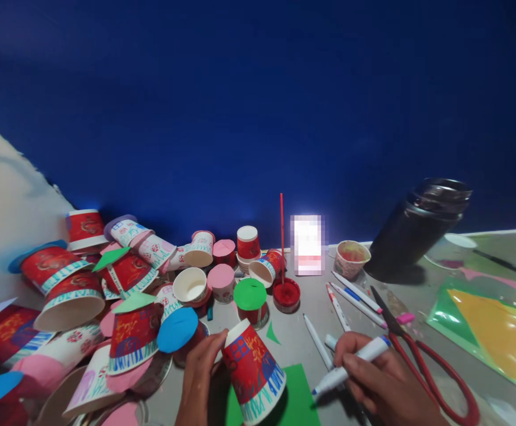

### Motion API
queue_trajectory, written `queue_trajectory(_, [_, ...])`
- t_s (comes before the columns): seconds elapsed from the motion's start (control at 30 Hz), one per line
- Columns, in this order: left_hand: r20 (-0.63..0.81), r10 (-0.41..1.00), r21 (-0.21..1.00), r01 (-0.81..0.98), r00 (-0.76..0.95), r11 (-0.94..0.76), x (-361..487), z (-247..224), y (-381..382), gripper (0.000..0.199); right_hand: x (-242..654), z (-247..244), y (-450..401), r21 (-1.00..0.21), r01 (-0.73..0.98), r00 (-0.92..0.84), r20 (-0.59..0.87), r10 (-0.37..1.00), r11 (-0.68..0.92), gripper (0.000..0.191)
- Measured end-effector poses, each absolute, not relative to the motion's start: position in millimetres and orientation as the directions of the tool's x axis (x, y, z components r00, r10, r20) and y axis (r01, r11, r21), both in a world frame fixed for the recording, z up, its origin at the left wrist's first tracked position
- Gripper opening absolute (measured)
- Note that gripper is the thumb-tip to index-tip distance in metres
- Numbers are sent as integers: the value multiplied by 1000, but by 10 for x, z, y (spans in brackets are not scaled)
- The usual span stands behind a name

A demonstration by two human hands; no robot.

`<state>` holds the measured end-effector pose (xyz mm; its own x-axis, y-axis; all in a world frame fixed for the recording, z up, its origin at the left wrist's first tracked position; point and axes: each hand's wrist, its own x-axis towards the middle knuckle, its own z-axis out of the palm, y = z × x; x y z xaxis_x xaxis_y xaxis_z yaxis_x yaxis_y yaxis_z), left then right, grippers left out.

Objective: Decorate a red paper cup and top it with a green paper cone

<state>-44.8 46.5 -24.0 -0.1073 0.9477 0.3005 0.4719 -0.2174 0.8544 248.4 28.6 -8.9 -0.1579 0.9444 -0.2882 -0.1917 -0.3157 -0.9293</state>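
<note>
Tilted over a green paper sheet [300, 390] is a red paper cup [254, 370], held by my left hand [201, 370] at its left side, with thumb and fingers closed on it. Blue marker lines form a window and an arch on the cup, and blue and teal strokes run along its rim. My right hand [380, 376] grips a white marker [358, 365] with a blue tip pointing down-left, apart from the cup; a blue end shows at its back. Other markers [315, 337] lie just beyond that hand. Part of the green sheet is hidden beneath the cup.
Decorated paper cups [136, 331] are heaped on the left, some with coloured paper discs. A red dish [287, 296] holds a thin red stick. Red-handled scissors [426, 367], a dark bottle [418, 231] and packaged coloured paper [493, 334] lie or stand rightward. A blue wall rises behind.
</note>
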Motion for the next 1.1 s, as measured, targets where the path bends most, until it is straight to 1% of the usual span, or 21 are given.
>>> queue_trajectory(0.2, [357,921,847,469,-153,-250,-548,-386,453,21,2476,-45,265,-931,-189,-131,-292,947,-313,60])
queue_trajectory(0.27, [366,921,841,471,-133,-266,-556,-381,438,24,2478,-44,264,-929,-194,-136,-292,947,-315,60])
queue_trajectory(0.4, [388,921,813,487,-45,-319,-542,-318,423,37,2486,-65,269,-931,-191,-133,-290,948,-312,58])
queue_trajectory(0.47, [408,913,798,498,-31,-340,-530,-296,404,40,2492,-81,273,-935,-179,-153,-279,948,-305,58])
queue_trajectory(0.53, [406,913,800,501,-46,-331,-512,-293,367,45,2495,-86,274,-937,-174,-170,-276,946,-304,59])
queue_trajectory(0.63, [363,928,834,474,-87,-282,-475,-307,301,58,2490,-63,267,-927,-185,-158,-299,941,-326,57])
queue_trajectory(0.7, [338,935,856,448,-110,-256,-455,-312,285,61,2481,-44,266,-924,-185,-143,-312,939,-335,57])
queue_trajectory(0.8, [332,933,870,427,-137,-246,-460,-304,345,51,2468,-54,282,-930,-164,-141,-308,941,-329,61])
queue_trajectory(0.9, [335,925,881,408,-180,-240,-479,-287,459,33,2462,-109,318,-930,-168,-152,-304,941,-327,65])
queue_trajectory(0.97, [319,921,898,382,-224,-218,-462,-278,488,25,2464,-151,342,-929,-205,-137,-284,949,-308,63])
queue_trajectory(1.0, [311,919,907,366,-243,-210,-440,-274,472,25,2467,-170,352,-929,-227,-126,-268,955,-291,61])
queue_trajectory(1.03, [311,915,913,348,-257,-213,-410,-269,433,29,2472,-189,359,-929,-245,-120,-254,960,-277,59])
queue_trajectory(1.1, [334,903,915,324,-269,-242,-338,-248,301,50,2486,-218,367,-926,-271,-136,-234,963,-264,56])
